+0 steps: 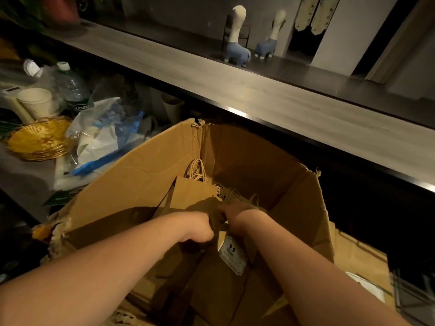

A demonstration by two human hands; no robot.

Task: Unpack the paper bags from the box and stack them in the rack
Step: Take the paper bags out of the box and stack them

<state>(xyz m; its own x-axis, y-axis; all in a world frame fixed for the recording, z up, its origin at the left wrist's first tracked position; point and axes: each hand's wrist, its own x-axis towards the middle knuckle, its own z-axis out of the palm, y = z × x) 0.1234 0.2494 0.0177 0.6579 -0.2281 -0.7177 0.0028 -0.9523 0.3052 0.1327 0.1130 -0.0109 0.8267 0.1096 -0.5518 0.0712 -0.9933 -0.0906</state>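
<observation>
A large open cardboard box (146,175) with torn flaps fills the middle of the view. Inside stand brown paper bags (190,189) with twisted paper handles (196,170) bunched at the far side. Both my hands reach down into the box. My left hand (200,225) grips the top of a dark brown bag, fingers curled round it. My right hand (235,211) holds the same bundle right beside it, its fingers hidden among the bags. A white price tag (231,254) reading 9.9 hangs just below my hands. No rack is in view.
A long grey counter (235,90) runs diagonally behind the box, with two blue and white animal figurines (236,43). To the left lie a yellow wicker basket (37,142), plastic wrapping (103,135), a water bottle (73,88) and a paper cup (37,102).
</observation>
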